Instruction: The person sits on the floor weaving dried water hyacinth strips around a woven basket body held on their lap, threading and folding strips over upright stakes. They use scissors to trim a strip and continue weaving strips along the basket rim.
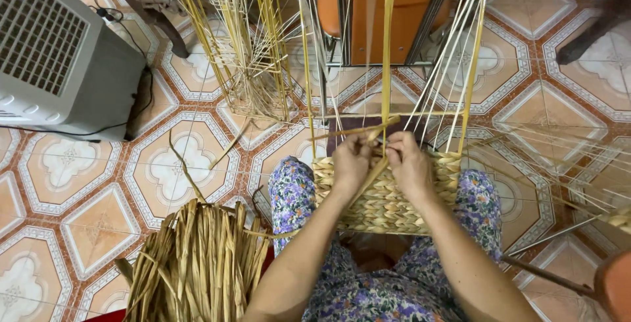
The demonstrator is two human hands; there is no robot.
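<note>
The half-woven basket (384, 200) rests on the person's lap, its yellow frame rods rising past the top edge. Both hands meet at its rim: left hand (350, 161) and right hand (411, 164) pinch one flat fibre strand (358, 128). Loose dried strips (197, 263) crowd the left knee; tiled floor (79, 230) lies beyond.
</note>
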